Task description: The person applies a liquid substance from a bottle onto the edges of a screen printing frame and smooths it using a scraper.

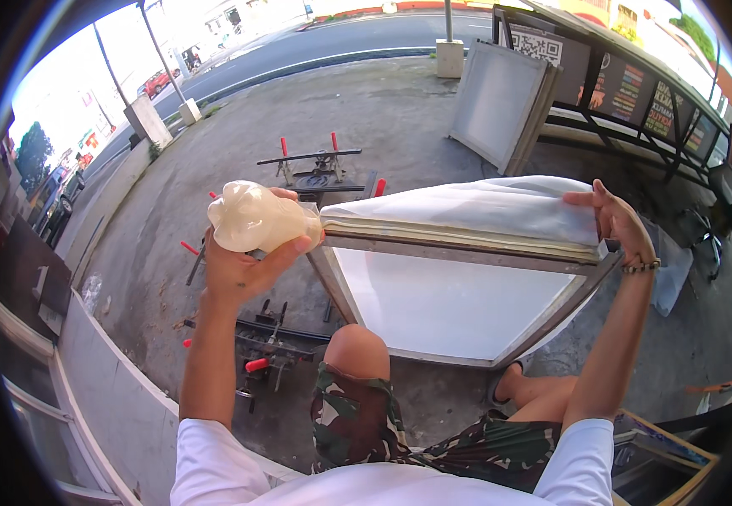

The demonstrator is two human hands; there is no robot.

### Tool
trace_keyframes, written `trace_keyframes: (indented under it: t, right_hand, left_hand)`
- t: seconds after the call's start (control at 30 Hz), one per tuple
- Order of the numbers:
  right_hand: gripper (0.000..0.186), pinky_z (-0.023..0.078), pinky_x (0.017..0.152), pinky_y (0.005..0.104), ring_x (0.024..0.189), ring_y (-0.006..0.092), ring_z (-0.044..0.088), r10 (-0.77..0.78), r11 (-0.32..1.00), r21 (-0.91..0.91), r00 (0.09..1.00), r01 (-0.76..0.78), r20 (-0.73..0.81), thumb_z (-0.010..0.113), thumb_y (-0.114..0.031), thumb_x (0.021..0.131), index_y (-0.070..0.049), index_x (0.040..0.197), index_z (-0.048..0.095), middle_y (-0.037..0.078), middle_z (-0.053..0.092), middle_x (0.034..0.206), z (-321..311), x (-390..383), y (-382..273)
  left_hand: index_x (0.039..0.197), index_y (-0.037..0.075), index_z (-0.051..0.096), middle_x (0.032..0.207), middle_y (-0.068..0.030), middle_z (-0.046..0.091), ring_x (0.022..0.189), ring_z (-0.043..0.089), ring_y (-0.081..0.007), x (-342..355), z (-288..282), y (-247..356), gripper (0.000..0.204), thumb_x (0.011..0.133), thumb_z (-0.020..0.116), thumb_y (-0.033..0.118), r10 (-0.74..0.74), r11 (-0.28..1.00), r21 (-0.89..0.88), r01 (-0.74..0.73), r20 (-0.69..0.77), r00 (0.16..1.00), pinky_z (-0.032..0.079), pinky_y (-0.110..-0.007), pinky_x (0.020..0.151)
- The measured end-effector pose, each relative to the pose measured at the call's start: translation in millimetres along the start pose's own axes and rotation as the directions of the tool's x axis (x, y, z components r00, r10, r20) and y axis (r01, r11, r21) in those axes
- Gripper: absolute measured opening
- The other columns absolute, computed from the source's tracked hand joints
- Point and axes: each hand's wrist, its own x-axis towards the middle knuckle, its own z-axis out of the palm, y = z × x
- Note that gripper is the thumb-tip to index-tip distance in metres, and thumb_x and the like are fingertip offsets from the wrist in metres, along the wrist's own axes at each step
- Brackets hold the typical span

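A cream-coloured, cloudy plastic bottle (252,218) lies tipped sideways in my left hand (244,274), its lobed base to the left and its neck end by the left corner of a framed screen (458,245). My fingers wrap round the bottle. The screen stands on edge before my knees, with a grey-brown frame and a whitish panel. Along its top edge run pale layered strips, and a thin white sheet (467,200) drapes behind them. At the right corner my right hand (619,221) has its fingers stretched apart, touching the sheet and the frame's end.
Metal clamps with red handles (324,173) lie on the concrete beyond the screen, and more clamps (269,341) lie left of my knee. Another framed screen (501,101) leans against a dark metal rack (619,93) at the far right. A low wall (121,363) runs along the left.
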Motion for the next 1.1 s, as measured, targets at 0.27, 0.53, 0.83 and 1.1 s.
trace_keyframes:
  t: [0.27, 0.53, 0.83, 1.1]
  right_hand:
    - [0.072, 0.029, 0.051, 0.0215, 0.054, 0.0041, 0.038, -0.009, 0.996, 0.088, 1.000, 0.007, 0.019, 0.045, -0.068, 0.097, -0.005, 0.118, 0.074, -0.002, 0.058, 0.067, 0, -3, -5]
    - [0.063, 0.035, 0.058, 0.0183, 0.058, 0.0012, 0.033, 0.028, 0.999, 0.031, 0.983, -0.034, 0.181, 0.042, -0.057, 0.103, -0.005, 0.130, 0.066, 0.001, 0.070, 0.111, -49, 42, 33]
    - [0.065, 0.010, 0.125, 0.0396, 0.144, 0.0165, 0.038, -0.376, 0.297, -0.842, 0.866, 0.450, 0.331, 0.020, -0.053, 0.107, -0.011, 0.148, 0.047, 0.007, 0.052, 0.148, -41, 24, 19]
    - [0.067, 0.018, 0.122, 0.0415, 0.144, 0.0214, 0.036, -0.344, 0.514, -0.784, 0.921, 0.348, 0.183, 0.022, -0.057, 0.105, -0.013, 0.147, 0.050, 0.005, 0.049, 0.150, 8, -6, -1]
  left_hand:
    - [0.111, 0.006, 0.055, 0.102, -0.0154, 0.072, 0.091, 0.071, -0.0361, -60, -9, -22, 0.053, 0.073, 0.084, 0.029, -0.288, 0.823, 0.565, 0.046, 0.347, 0.893, 0.058, -0.042, 0.078]
    - [0.116, 0.008, 0.063, 0.104, -0.0147, 0.073, 0.096, 0.071, -0.0339, -315, -70, -118, 0.078, 0.064, 0.083, 0.063, -0.931, 0.362, 0.927, 0.092, 0.366, -0.018, 0.056, -0.045, 0.082]
    - [0.110, 0.018, 0.075, 0.105, 0.0008, 0.071, 0.096, 0.068, -0.0216, -554, -82, -131, 0.057, 0.067, 0.086, 0.054, -0.883, 0.121, 0.962, -0.244, -0.007, -0.468, 0.050, -0.039, 0.065]
    - [0.106, 0.014, 0.075, 0.104, -0.0052, 0.061, 0.104, 0.053, -0.0273, -642, -58, -151, 0.026, 0.095, 0.055, 0.025, -0.990, -0.043, 0.915, -0.401, -0.092, -0.103, 0.042, -0.047, 0.074]
